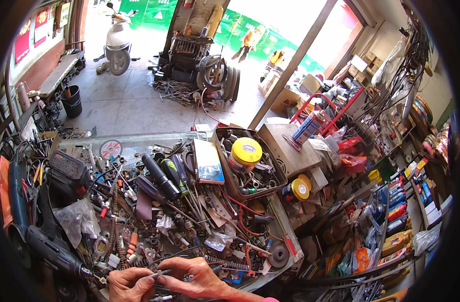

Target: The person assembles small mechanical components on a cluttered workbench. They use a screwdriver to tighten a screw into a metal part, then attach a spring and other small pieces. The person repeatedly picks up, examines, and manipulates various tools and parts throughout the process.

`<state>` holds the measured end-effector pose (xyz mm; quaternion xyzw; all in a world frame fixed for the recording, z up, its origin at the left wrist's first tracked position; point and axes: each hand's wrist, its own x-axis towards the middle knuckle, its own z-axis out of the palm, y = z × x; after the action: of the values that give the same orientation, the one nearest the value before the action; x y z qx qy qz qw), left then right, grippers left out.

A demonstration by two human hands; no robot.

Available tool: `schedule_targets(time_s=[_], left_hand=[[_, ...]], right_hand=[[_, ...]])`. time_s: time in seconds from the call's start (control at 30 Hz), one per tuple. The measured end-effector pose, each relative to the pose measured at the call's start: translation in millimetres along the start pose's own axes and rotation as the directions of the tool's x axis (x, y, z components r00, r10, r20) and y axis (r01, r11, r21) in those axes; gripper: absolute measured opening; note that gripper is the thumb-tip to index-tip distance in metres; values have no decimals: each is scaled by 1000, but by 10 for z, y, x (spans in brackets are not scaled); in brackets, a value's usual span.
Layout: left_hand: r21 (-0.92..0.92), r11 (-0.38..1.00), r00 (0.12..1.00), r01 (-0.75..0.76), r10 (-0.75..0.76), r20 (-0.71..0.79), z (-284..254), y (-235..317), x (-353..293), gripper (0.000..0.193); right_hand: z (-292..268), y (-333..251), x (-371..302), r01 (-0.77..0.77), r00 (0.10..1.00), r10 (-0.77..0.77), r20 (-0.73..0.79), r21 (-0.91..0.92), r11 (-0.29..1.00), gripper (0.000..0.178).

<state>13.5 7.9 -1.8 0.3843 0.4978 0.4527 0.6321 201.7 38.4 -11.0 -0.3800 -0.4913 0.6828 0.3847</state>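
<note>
At the bottom of the head view, my left hand (131,285) is closed, thumb against fingers, on a small grey metal piece (156,275). My right hand (195,278) pinches the other end of that piece between thumb and fingers. Its exact kind is too small to tell, and the fingers cover most of it. Both hands are above a bench heaped with small parts. A black power drill (56,250) lies left of my left hand. Just beyond my right hand is a coil spring (229,263), with a round grey disc (278,254) farther right.
A black torch (160,176), a flat box (208,161) and a metal tin (270,189) holding a yellow-lidded tub (246,152) crowd the bench. A spray can (309,127) stands on a wooden box (287,146). Beyond are tyres (231,84), a bucket (72,103) and a scooter (118,48).
</note>
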Motion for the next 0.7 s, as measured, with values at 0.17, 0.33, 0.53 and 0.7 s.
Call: schedule_targets(time_s=[0.17, 0.33, 0.53, 0.7], left_hand=[[-6, 999, 999, 41, -41, 6, -34, 22, -6, 12], [2, 1000, 1000, -1, 1, 26, -8, -36, 22, 12], [4, 999, 998, 52, -52, 35, 20, -8, 17, 12], [-26, 997, 996, 70, -68, 60, 35, -3, 34, 14]], right_hand=[[-97, -16, 2, -37, 999, 35, -19, -93, 995, 24], [-15, 50, 7, 57, 998, -57, 9, -1, 998, 24], [-30, 35, 10, 152, 988, -148, 36, -255, 955, 18], [-60, 126, 19, 218, 973, -232, -1, -338, 915, 20]])
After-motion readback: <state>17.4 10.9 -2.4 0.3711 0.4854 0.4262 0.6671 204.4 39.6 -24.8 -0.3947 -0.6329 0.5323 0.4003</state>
